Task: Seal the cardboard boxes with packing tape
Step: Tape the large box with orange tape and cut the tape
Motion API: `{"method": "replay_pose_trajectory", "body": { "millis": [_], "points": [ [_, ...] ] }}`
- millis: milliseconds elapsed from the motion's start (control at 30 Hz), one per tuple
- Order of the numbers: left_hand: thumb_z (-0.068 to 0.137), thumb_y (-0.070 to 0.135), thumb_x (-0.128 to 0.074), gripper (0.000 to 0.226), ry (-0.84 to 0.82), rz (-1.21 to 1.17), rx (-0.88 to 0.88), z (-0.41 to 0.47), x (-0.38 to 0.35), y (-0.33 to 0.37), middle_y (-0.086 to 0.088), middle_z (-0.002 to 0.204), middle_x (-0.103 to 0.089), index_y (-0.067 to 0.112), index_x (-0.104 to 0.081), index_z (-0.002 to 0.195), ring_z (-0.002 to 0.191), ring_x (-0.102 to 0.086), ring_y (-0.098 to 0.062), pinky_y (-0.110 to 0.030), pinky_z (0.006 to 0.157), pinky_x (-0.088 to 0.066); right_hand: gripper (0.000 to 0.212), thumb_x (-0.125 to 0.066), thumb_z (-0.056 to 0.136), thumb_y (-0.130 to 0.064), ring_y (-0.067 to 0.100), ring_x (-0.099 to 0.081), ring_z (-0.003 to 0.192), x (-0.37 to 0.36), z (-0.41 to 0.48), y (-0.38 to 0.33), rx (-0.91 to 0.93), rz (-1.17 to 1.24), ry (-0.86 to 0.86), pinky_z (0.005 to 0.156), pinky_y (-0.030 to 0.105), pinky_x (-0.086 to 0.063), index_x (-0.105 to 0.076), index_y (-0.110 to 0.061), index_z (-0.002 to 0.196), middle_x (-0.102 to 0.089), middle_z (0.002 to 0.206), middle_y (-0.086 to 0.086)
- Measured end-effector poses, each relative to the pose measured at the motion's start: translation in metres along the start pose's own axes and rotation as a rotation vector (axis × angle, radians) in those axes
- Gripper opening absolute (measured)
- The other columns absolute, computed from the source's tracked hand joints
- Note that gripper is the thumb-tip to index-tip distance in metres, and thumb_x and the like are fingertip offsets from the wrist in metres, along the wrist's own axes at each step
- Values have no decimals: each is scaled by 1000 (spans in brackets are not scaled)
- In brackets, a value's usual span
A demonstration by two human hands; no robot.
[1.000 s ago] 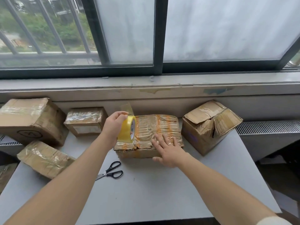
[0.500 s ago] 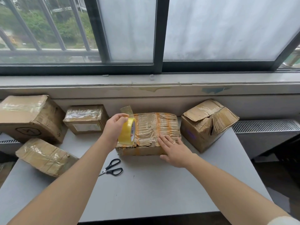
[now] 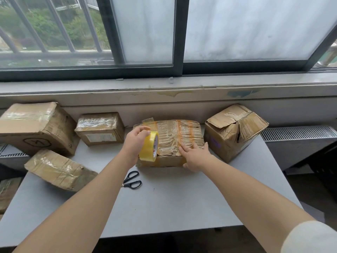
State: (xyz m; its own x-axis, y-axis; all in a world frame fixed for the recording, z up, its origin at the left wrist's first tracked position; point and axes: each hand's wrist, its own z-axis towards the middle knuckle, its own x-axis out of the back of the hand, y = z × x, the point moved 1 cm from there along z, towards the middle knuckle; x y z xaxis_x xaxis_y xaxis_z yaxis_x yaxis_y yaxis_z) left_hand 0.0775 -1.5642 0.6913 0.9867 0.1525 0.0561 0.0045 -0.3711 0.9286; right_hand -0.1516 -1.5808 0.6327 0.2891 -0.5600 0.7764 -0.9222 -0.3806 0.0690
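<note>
Now left hand (image 3: 135, 143) grips the tape roll (image 3: 148, 146), right hand (image 3: 196, 157) pressing flat on the mid-frame cardboard box (image 3: 182, 132); slack tape could wrinkle.

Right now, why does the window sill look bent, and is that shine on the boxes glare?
Head view: the wide-angle lens bows the window sill; yes, soft daylight from the window glints off the wrinkled tape on the middle box; shadows are faint; the left hand and tape roll look reasonably sharp.
</note>
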Motion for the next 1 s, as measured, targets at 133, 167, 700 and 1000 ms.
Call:
{"method": "replay_pose_trajectory", "body": {
  "millis": [133, 167, 700, 1000],
  "points": [
    [101, 19, -55, 17, -3, -31, -13, -10, 11, 7, -8, 104, -64, 20, -70, 109, 85, -61, -26, -38, 68, -52, 58, -36, 106, -21, 36, -22, 154, 12, 0, 4, 3, 217, 99, 120, 66, -21, -24, -29, 162, -20, 170, -2],
    [101, 20, -55, 17, -8, -33, -22, -11, 13, 9, -8, 104, -64, 20, -70, 110, 86, -60, -26, -39, 68, -53, 55, -36, 104, -18, 34, -35, 148, 16, -4, 5, -17, 348, 187, 118, 56, -32, -34, -27, 158, -36, 164, 4],
    [105, 15, -52, 17, -198, -318, 60, -51, 18, -12, -10, 85, -74, 19, -65, 114, 67, -70, -21, -30, 53, -56, 29, -74, 90, -53, 7, -71, 91, 19, -67, -89, 259, 1133, 490, 83, 30, -56, -79, -28, 102, -77, 94, -10],
    [99, 26, -67, 22, -145, -291, 250, -70, 66, -83, -12, 106, -73, 11, -75, 113, 92, -66, -26, -26, 63, -57, 31, -75, 87, -56, 7, -57, 68, 12, -94, -117, 243, 865, 366, 64, 37, -47, -68, -25, 86, -64, 76, -6]
  ]
}}
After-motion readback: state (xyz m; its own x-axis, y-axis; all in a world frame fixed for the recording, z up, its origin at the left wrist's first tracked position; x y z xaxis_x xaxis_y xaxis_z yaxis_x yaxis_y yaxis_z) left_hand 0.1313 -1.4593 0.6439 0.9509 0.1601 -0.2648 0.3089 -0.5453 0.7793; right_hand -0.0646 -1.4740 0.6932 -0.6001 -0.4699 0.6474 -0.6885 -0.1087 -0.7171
